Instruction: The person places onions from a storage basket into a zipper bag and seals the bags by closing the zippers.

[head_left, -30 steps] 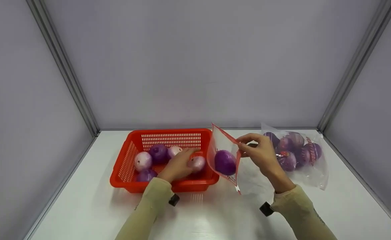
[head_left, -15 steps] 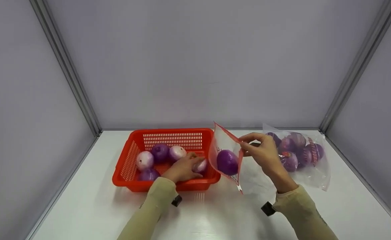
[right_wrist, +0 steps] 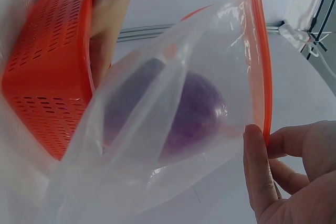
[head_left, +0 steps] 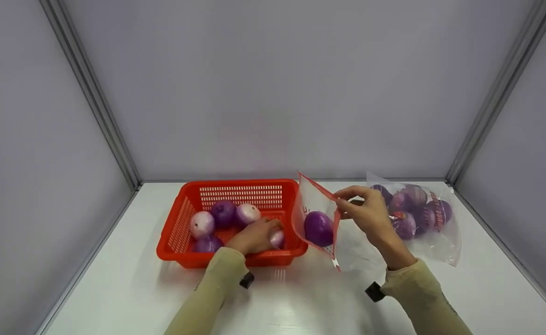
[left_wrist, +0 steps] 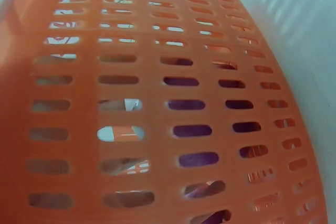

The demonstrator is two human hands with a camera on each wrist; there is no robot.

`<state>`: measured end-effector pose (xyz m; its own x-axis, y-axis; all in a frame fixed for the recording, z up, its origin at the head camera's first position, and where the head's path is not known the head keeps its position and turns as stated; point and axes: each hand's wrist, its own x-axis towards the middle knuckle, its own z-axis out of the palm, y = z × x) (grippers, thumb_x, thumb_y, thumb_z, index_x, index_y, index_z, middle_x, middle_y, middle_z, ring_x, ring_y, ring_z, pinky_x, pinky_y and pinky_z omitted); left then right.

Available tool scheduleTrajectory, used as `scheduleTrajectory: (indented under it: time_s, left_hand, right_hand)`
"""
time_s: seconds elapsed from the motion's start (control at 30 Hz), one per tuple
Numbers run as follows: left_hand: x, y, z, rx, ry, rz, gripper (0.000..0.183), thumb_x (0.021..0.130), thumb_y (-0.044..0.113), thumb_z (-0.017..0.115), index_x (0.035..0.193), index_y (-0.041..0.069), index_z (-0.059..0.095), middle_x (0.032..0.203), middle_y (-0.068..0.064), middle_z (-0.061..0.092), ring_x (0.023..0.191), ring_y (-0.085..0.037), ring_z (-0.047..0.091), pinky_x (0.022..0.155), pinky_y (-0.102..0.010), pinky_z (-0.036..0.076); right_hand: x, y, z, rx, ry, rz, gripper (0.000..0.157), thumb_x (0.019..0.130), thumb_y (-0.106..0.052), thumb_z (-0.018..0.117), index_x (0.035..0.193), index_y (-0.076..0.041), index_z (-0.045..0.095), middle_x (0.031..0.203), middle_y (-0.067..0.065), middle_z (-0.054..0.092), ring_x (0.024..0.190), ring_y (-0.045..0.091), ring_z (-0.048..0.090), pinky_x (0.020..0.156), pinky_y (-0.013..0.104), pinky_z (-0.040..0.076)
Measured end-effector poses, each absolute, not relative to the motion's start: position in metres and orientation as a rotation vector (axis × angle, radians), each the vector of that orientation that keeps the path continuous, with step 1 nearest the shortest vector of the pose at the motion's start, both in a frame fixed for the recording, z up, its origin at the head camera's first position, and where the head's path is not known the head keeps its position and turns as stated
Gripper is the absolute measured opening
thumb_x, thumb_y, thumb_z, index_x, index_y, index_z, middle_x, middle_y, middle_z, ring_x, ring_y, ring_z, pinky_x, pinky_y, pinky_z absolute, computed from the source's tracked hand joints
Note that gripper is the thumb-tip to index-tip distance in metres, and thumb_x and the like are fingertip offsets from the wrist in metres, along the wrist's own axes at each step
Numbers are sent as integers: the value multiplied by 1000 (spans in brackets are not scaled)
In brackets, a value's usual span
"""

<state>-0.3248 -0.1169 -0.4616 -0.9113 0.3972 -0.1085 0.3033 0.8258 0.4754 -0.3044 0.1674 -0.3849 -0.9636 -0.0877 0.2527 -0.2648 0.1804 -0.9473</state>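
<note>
In the red basket [head_left: 198, 261], the left hand [head_left: 253, 236], spread half a second ago, now grips the pale onion [head_left: 277, 238] at 4 o'clock. At the basket's 3 o'clock, the red-edged bag [head_left: 311, 197] holds a purple onion [head_left: 318, 229]; its mouth's long axis runs 11 to 5. The right hand [head_left: 367, 211] pinches its rim.

Pale grey panels enclose a white table [head_left: 100, 265] on three sides: a back wall [head_left: 273, 83], a left wall [head_left: 26, 139] and a right wall [head_left: 529, 153]. Grey metal posts, a left post [head_left: 90, 95] and a right post [head_left: 498, 95], line the rear corners. Light glares softly off the tabletop's near part. The right wrist view catches a white cable [right_wrist: 324, 62].
</note>
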Motion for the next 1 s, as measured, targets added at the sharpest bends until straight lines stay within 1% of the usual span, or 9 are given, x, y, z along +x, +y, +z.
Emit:
scheduleTrajectory:
  time_s: [0.1, 0.23, 0.37, 0.5, 0.57, 0.67, 0.83, 0.9, 1.0]
  left_hand:
    - [-324, -117, -461, 577, 2841, 613, 48, 92, 21, 71, 140, 20, 62, 134, -11, 59, 118, -29, 59, 112, -52, 47]
    - [-325, -117, -462, 566, 2852, 620, 48, 90, 25, 73, 136, 21, 63, 129, -10, 58, 112, -28, 59, 108, -51, 50]
    - [-325, -117, -462, 515, 2820, 685, 49, 88, 29, 76, 134, 21, 60, 127, -8, 59, 113, -27, 59, 110, -51, 48]
    - [-325, -117, -461, 490, 2783, 757, 51, 89, 26, 77, 135, 17, 57, 122, -7, 64, 113, -25, 62, 110, -51, 48]
    - [-325, -117, -459, 473, 2778, 773, 50, 89, 24, 76, 134, 17, 58, 119, -6, 66, 110, -25, 63, 109, -51, 49]
    - [-324, -115, -458, 451, 2800, 750, 54, 89, 25, 77, 138, 20, 57, 125, -5, 64, 112, -26, 62, 110, -53, 48]
    - [-323, -112, -456, 447, 2926, 685, 69, 88, 29, 79, 151, 24, 51, 146, -5, 53, 127, -31, 57, 113, -58, 46]
    - [-321, -111, -453, 484, 3009, 699, 69, 89, 29, 79, 151, 23, 50, 148, -7, 52, 129, -35, 55, 112, -59, 46]
    - [-317, -111, -446, 532, 3160, 801, 63, 92, 30, 77, 148, 24, 51, 147, -8, 50, 129, -37, 54, 112, -59, 46]
  right_hand:
    - [-304, 167, -385, 342, -2305, 1893, 18, 94, -1, 70, 109, 8, 74, 95, 12, 67, 72, 15, 73, 72, 31, 65]
    - [-305, 167, -386, 349, -2299, 1897, 18, 94, 0, 69, 109, 8, 74, 96, 14, 67, 72, 16, 73, 72, 32, 65]
    - [-305, 167, -386, 362, -2300, 1887, 18, 94, -1, 70, 109, 7, 74, 96, 15, 66, 72, 16, 72, 72, 32, 65]
    - [-304, 167, -386, 367, -2303, 1879, 18, 95, -3, 70, 109, 7, 75, 96, 14, 66, 72, 17, 72, 73, 32, 65]
    - [-304, 167, -386, 360, -2305, 1882, 18, 95, -4, 70, 109, 6, 74, 96, 14, 66, 72, 17, 72, 72, 31, 65]
    - [-305, 166, -386, 347, -2310, 1880, 18, 95, -3, 70, 109, 6, 74, 96, 14, 66, 73, 16, 72, 72, 31, 65]
    - [-305, 166, -388, 345, -2316, 1873, 17, 94, -2, 70, 108, 7, 74, 96, 14, 66, 72, 16, 72, 72, 31, 65]
    - [-305, 166, -389, 340, -2317, 1881, 17, 94, -1, 69, 109, 7, 74, 96, 14, 67, 72, 16, 72, 72, 31, 65]
    - [-305, 166, -390, 329, -2320, 1893, 17, 95, -1, 69, 109, 7, 74, 97, 12, 67, 72, 16, 72, 72, 32, 65]
